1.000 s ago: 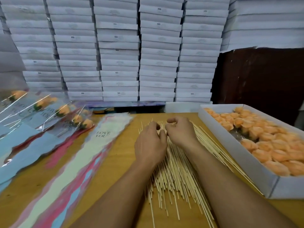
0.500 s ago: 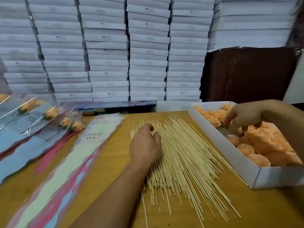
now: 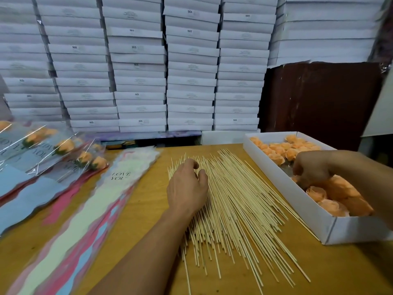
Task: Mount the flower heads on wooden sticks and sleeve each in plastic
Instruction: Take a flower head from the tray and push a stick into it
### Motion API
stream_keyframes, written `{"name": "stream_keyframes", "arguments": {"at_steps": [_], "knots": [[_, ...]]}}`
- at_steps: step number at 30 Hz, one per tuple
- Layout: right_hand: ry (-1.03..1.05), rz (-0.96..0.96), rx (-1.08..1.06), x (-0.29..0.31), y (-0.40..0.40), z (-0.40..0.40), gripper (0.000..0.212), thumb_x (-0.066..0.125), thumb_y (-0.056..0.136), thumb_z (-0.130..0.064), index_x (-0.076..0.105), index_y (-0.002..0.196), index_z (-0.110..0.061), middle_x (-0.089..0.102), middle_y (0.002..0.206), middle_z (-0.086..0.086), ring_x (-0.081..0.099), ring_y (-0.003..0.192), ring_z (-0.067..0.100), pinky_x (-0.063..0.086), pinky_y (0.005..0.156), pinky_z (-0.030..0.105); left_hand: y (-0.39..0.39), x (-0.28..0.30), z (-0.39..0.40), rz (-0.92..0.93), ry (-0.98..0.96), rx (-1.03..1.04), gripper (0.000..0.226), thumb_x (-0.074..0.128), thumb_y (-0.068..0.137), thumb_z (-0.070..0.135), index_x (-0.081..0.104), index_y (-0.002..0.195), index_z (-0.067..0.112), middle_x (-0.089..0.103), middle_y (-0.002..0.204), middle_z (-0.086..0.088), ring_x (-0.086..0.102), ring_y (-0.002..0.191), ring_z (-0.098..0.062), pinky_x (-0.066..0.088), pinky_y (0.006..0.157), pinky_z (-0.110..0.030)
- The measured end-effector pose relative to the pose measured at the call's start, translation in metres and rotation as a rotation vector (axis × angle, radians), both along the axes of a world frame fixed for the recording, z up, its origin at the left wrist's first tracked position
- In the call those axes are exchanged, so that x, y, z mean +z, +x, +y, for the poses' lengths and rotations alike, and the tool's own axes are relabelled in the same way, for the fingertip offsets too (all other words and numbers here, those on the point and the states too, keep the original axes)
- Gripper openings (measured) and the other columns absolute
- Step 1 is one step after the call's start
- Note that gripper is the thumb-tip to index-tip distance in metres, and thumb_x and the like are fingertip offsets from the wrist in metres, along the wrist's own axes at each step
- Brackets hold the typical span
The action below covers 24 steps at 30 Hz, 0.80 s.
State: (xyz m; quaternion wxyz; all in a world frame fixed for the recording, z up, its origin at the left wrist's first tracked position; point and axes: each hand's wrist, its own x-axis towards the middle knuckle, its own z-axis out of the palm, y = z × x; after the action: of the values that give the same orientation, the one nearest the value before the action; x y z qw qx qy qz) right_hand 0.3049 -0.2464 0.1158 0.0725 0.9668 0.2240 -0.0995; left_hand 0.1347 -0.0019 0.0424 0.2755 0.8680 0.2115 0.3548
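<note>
Two hands at work. Left hand (image 3: 187, 188), centre frame, rests on the wooden sticks (image 3: 234, 209) with fingers curled, seemingly pinching one. Right hand (image 3: 308, 170), right of frame, curls its fingers among the flower heads (image 3: 276, 149) in the white box (image 3: 297, 199); whether it grips one cannot be told. Risk: crushed petals, several sticks dragged up together.

- Wooden table (image 3: 144, 211) fills the lower frame.
- Wooden sticks (image 3: 238, 209) at centre.
- Plastic sleeves (image 3: 85, 211) lower left.
- White box (image 3: 302, 207) at right.
</note>
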Motion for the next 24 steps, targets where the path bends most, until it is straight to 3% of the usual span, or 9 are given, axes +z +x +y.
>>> {"name": "stream_keyframes", "arguments": {"at_steps": [5, 9, 13, 18, 21, 24], "knots": [[0.026, 0.033, -0.014, 0.011, 0.007, -0.003, 0.019, 0.079, 0.084, -0.040, 0.070, 0.087, -0.024, 0.071, 0.089, -0.006, 0.068, 0.084, 0.013, 0.054, 0.065, 0.021, 0.000, 0.000, 0.001, 0.002, -0.009, -0.007, 0.025, 0.053, 0.099, 0.035, 0.058, 0.118, 0.018, 0.066, 0.103, 0.000, 0.062, 0.089, -0.018, 0.055, 0.077, -0.041], [0.112, 0.030, -0.082, 0.029, 0.007, -0.008, 0.022, 0.079, 0.085, -0.038, 0.061, 0.085, -0.024, 0.068, 0.092, 0.000, 0.066, 0.081, 0.017, 0.051, 0.052, 0.024, 0.000, 0.000, 0.001, -0.019, -0.015, -0.013, 0.027, 0.053, 0.099, 0.035, 0.058, 0.119, 0.018, 0.066, 0.105, 0.001, 0.062, 0.090, -0.018, 0.056, 0.078, -0.041], [0.317, -0.085, -0.058, 0.051, -0.006, -0.002, 0.021, 0.078, 0.086, -0.033, 0.072, 0.086, -0.013, 0.072, 0.079, 0.009, 0.067, 0.066, 0.020, 0.047, 0.043, 0.021, 0.000, 0.001, 0.001, -0.062, -0.061, -0.080, 0.026, 0.055, 0.099, 0.036, 0.062, 0.116, 0.018, 0.065, 0.097, 0.006, 0.061, 0.085, -0.012, 0.055, 0.077, -0.037], [0.612, -0.062, 0.043, 0.045, -0.044, 0.041, 0.020, 0.072, 0.086, -0.034, 0.075, 0.074, -0.019, 0.074, 0.067, 0.006, 0.063, 0.053, 0.018, 0.049, 0.043, 0.025, -0.005, 0.004, -0.002, -0.166, -0.228, -0.327, 0.025, 0.069, 0.092, 0.035, 0.066, 0.114, 0.025, 0.065, 0.090, 0.012, 0.059, 0.086, 0.001, 0.048, 0.071, -0.008], [0.683, 0.051, 0.083, 0.025, -0.068, 0.076, 0.024, 0.066, 0.091, -0.038, 0.073, 0.076, -0.020, 0.068, 0.053, -0.007, 0.054, 0.040, 0.005, 0.042, 0.038, 0.018, -0.007, 0.008, -0.004, -0.181, -0.343, -0.467, 0.039, 0.077, 0.084, 0.035, 0.065, 0.120, 0.028, 0.070, 0.098, 0.009, 0.063, 0.091, 0.002, 0.052, 0.078, -0.012], [0.709, 0.086, 0.119, 0.006, -0.082, 0.105, 0.026, 0.066, 0.085, -0.038, 0.071, 0.075, -0.015, 0.069, 0.061, -0.002, 0.061, 0.052, 0.014, 0.047, 0.042, 0.022, -0.007, 0.009, -0.007, -0.180, -0.369, -0.519, 0.048, 0.081, 0.081, 0.029, 0.065, 0.125, 0.022, 0.072, 0.100, 0.008, 0.066, 0.091, 0.000, 0.055, 0.080, -0.017]]}}
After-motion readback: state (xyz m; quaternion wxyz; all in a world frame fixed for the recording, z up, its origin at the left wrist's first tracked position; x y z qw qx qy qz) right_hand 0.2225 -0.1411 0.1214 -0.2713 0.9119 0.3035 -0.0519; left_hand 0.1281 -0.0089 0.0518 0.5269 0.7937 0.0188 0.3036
